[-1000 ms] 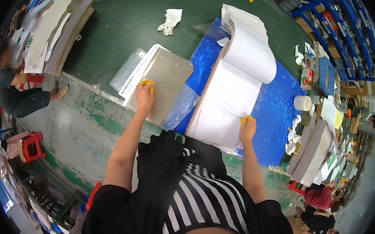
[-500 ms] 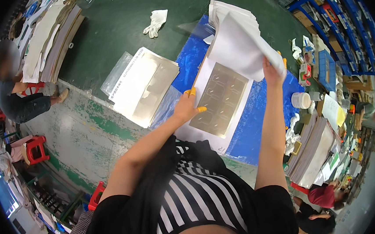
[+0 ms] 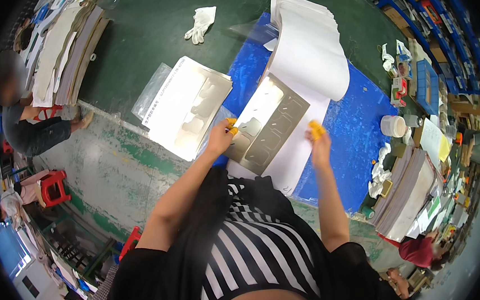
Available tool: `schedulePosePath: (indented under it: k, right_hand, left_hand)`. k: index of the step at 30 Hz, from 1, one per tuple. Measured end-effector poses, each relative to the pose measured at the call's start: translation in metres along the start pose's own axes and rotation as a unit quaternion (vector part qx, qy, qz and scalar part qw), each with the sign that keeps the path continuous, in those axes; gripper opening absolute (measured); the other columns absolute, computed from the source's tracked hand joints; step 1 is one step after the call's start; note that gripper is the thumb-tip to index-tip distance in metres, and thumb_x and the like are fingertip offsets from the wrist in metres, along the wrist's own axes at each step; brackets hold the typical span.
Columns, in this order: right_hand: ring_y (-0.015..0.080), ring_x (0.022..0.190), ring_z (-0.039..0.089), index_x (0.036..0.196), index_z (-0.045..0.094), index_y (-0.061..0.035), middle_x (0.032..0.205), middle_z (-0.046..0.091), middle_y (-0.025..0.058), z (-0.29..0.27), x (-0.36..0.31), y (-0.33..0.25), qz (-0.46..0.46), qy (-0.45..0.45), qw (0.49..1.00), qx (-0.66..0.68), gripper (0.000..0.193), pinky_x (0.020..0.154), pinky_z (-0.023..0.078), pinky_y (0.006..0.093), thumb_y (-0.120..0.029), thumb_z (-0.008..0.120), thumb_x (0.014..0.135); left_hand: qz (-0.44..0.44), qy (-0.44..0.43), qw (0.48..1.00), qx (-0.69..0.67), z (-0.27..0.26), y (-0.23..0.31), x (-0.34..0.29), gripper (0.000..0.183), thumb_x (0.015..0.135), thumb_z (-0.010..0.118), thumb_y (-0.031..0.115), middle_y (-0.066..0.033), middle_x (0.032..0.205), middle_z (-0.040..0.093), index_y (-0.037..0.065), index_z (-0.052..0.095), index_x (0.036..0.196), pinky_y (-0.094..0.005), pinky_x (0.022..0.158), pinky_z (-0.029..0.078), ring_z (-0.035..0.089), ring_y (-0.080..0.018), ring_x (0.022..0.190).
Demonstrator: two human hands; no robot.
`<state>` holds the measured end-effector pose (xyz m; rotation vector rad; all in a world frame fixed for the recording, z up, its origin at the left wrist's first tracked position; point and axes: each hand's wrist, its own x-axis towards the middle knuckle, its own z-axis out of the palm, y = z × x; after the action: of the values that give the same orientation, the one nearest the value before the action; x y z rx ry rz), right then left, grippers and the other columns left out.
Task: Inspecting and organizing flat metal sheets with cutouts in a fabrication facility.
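A thin metal plate (image 3: 273, 124) with rows of etched outlines lies tilted over a large white paper sheet (image 3: 288, 173). My left hand (image 3: 219, 138), with yellow finger cots, pinches the plate's left edge. Just off the plate's right side, over the sheet's edge, is my right hand (image 3: 320, 145); its yellow-tipped fingers are loosely bent, slightly blurred, with nothing visible in them. Beyond the plate, a stack of white paper sheets (image 3: 310, 48) curls back over itself. Left of the plate, a stack of similar metal plates (image 3: 198, 104) lies partly under a printed white sheet (image 3: 168, 99).
A blue mat (image 3: 348, 136) covers the green table (image 3: 142, 35) beneath the work. A white glove (image 3: 201, 24) lies at the far left. To the right stand a white tub (image 3: 393, 126), a blue crate (image 3: 427, 88) and stacked boards (image 3: 403, 194). A person (image 3: 23, 110) sits at left.
My right hand has let go of the lifted paper and come down beside the plate. The plate has turned and shifted left, now pinched by my left hand. The paper rests folded back.
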<state>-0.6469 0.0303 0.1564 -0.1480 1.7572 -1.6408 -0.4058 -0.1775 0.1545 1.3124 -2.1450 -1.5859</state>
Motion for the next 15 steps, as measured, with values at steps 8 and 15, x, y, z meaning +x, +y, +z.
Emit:
schedulePosePath:
  k: [8,15]
  right_hand:
    - [0.0107,0.073,0.055,0.121,0.045,-0.0031,0.093,0.058,0.0054,0.064,-0.054,0.023,0.147,-0.045,0.988,0.000,0.036,0.059,0.047,0.0228,-0.021,0.050,0.090]
    - [0.0103,0.071,0.055,0.112,0.045,-0.0033,0.088,0.057,0.0056,0.146,-0.049,0.008,0.046,-0.136,0.989,-0.048,0.034,0.054,0.048,0.0211,-0.005,0.060,0.082]
  left_hand:
    - [-0.152,-0.094,0.915,-0.362,-0.040,0.016,-0.020,0.035,0.079,0.051,-0.005,-0.0067,0.095,0.059,-0.002,0.053,0.113,-0.0230,0.077,0.042,0.055,-0.0140,0.086]
    - [0.010,0.103,0.988,-0.114,-0.089,-0.057,-0.035,0.025,0.075,0.054,-0.002,-0.0129,0.087,0.060,0.000,0.060,0.099,-0.0308,0.066,0.046,0.059,-0.0209,0.076]
